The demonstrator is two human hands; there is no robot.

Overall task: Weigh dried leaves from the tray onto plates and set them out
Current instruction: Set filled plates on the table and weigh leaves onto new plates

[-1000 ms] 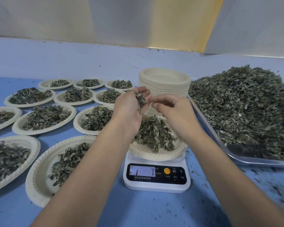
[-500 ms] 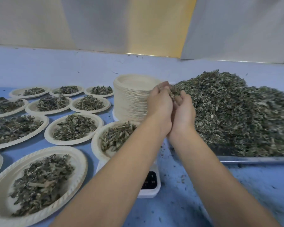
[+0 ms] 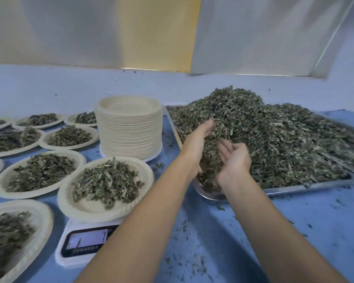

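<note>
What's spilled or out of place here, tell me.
Leaf crumbs are scattered on the blue table in front of the tray, outside any plate; a small clump lies beside the plate stack.

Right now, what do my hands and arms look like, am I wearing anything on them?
The left hand and right hand are bare: no gloves, rings, watch or bands visible. Both forearms are uncovered, with no sleeve in view.

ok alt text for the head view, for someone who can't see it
The left hand and right hand, both open, scoop into a heap of dried leaves on a tray. Beside them a filled plate sits on a scale, with a tall plate stack behind it and more filled plates on the blue table.
</note>
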